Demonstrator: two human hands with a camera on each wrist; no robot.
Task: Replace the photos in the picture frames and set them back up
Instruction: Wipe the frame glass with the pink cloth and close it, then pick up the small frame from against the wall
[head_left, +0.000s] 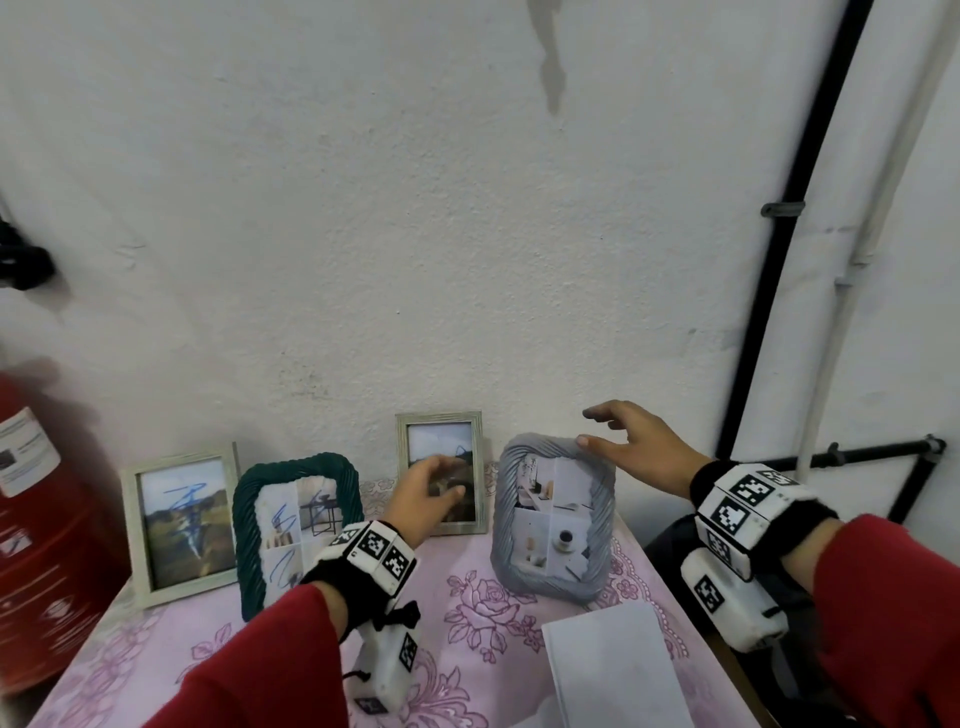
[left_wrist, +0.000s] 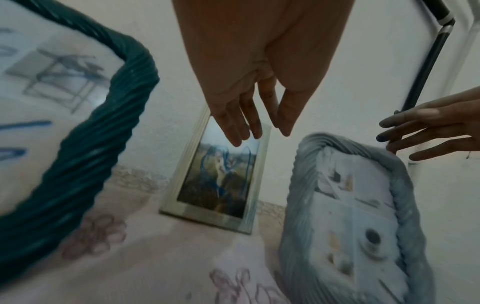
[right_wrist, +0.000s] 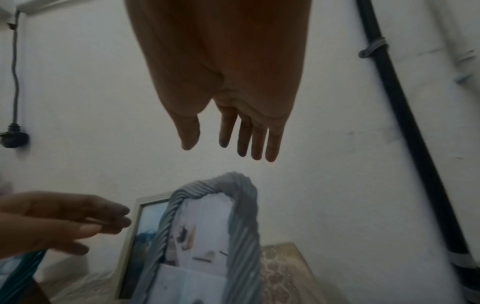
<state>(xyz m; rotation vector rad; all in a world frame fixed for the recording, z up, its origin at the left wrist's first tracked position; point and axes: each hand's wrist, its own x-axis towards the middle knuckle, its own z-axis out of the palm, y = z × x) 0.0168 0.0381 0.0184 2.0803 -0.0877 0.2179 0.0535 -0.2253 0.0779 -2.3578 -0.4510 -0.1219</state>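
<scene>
Several picture frames stand along the wall on a table. A grey rope-edged frame (head_left: 553, 517) (left_wrist: 355, 209) (right_wrist: 207, 242) stands upright at the right, with a collage photo in it. My right hand (head_left: 618, 436) (right_wrist: 228, 144) hovers open just above its top right corner, fingers straight, holding nothing. My left hand (head_left: 431, 491) (left_wrist: 257, 127) is open in front of a small pale wooden frame (head_left: 441, 470) (left_wrist: 221, 176) that leans on the wall; it holds nothing. A dark green rope frame (head_left: 296, 525) (left_wrist: 85, 127) and a larger pale frame (head_left: 179, 522) stand to the left.
A pink flowered cloth (head_left: 467, 623) covers the table. A white sheet (head_left: 618, 670) lies at the front right. A red fire extinguisher (head_left: 36, 519) stands at the left edge. Black pipes (head_left: 779, 249) run down the wall at the right.
</scene>
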